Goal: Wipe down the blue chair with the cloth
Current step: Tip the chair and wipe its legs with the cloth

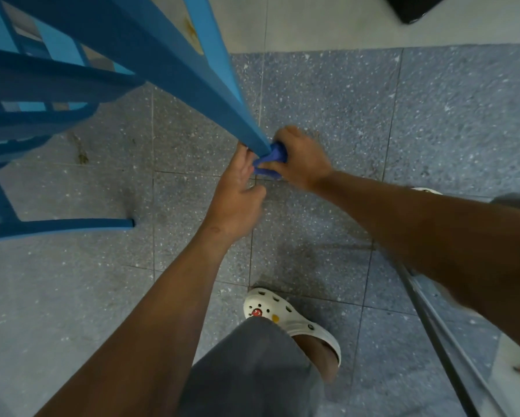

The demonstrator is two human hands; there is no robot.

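Looking straight down from head height, nearest the viewer is a bent knee in grey trousers (252,365) and a foot in a white clog (295,322) with small charms on top, standing on a speckled blue-grey tiled floor (433,115). Two bare forearms reach away from the clog toward the foot of a blue chair leg (222,94).

The right hand (301,159) grips a bunched blue cloth (272,159), fingers curled around it, and presses it against the very bottom of that leg, right at the floor. The left hand (237,194) sits just beside the cloth on the leg's near side, fingers extended up to touch the leg; whether it also pinches the cloth cannot be told.

Beyond the hands, the blue chair (72,70) rises up and left of the leg, its rungs and slats blurred. Farthest off lie paler tiles and a dark object (415,7) at the top edge.
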